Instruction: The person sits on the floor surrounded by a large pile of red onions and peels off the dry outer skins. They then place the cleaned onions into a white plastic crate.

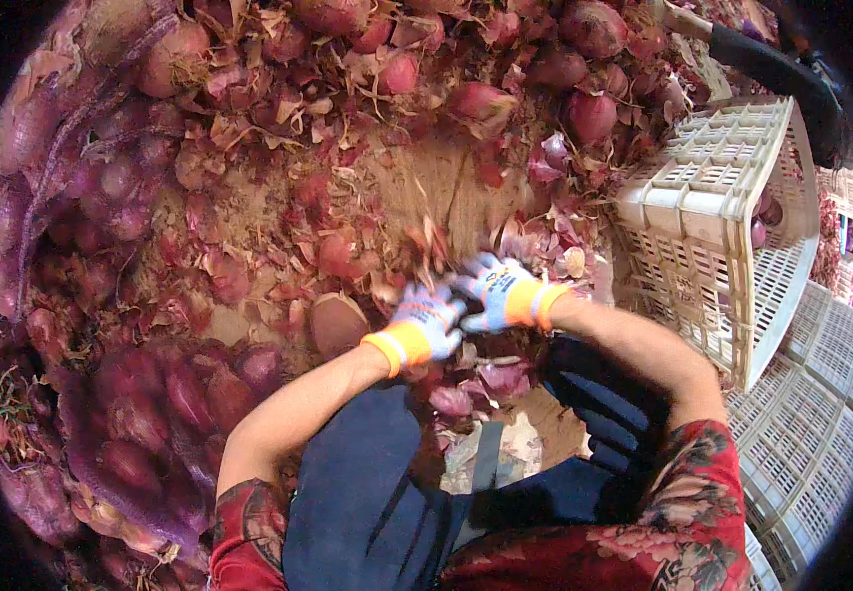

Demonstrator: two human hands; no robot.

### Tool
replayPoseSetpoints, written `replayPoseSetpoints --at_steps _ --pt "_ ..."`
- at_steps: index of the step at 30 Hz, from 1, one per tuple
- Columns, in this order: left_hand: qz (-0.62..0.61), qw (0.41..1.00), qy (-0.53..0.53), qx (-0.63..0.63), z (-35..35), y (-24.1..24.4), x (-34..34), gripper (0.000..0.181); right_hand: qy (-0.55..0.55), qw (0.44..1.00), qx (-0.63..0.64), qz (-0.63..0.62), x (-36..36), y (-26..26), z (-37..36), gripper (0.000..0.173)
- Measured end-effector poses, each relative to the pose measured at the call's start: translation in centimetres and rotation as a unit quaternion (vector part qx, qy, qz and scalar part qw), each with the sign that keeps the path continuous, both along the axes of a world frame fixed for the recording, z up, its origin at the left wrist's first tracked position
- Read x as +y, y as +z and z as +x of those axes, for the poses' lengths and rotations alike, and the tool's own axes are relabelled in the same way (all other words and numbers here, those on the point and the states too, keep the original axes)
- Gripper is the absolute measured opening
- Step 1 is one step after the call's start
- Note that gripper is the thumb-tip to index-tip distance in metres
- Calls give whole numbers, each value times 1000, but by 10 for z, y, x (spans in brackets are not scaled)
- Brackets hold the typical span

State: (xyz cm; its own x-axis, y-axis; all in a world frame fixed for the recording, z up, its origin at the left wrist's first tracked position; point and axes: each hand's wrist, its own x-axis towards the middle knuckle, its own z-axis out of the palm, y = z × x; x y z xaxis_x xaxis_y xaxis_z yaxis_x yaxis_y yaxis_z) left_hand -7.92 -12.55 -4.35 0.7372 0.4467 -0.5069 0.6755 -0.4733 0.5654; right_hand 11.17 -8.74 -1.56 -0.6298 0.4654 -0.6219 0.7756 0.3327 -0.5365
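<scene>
My left hand (pixel 426 321) and my right hand (pixel 499 292), in grey gloves with orange cuffs, meet in front of my knees. Their fingers are blurred and partly cover each other, so I cannot tell whether anything is held between them. Dry onion skins (pixel 430 244), also blurred, show just beyond my fingertips. Around both hands, more loose skins litter the brown ground. A rounded brown object (pixel 339 323) lies left of my left hand. Purple skin pieces (pixel 504 377) lie below my right hand, between my knees.
Red onions (pixel 592 117) are heaped along the far side. Full purple mesh sacks (pixel 130 443) flank me on the left. A cream plastic crate (pixel 681 196) lies tipped on its side at right, several onions in it. More crates (pixel 803 414) stand behind it. Another person's dark sleeve (pixel 774 74) shows upper right.
</scene>
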Motion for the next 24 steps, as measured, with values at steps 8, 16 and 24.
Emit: replayPoseSetpoints --at_steps 8,16,24 --pt "-113 985 115 65 -15 66 25 73 -234 884 -222 337 147 7 16 64" --pt "-239 832 454 -213 -64 46 49 56 -377 828 -211 358 229 -23 26 80" --pt "-523 435 571 -459 -48 52 73 64 -301 871 371 117 136 34 12 35"
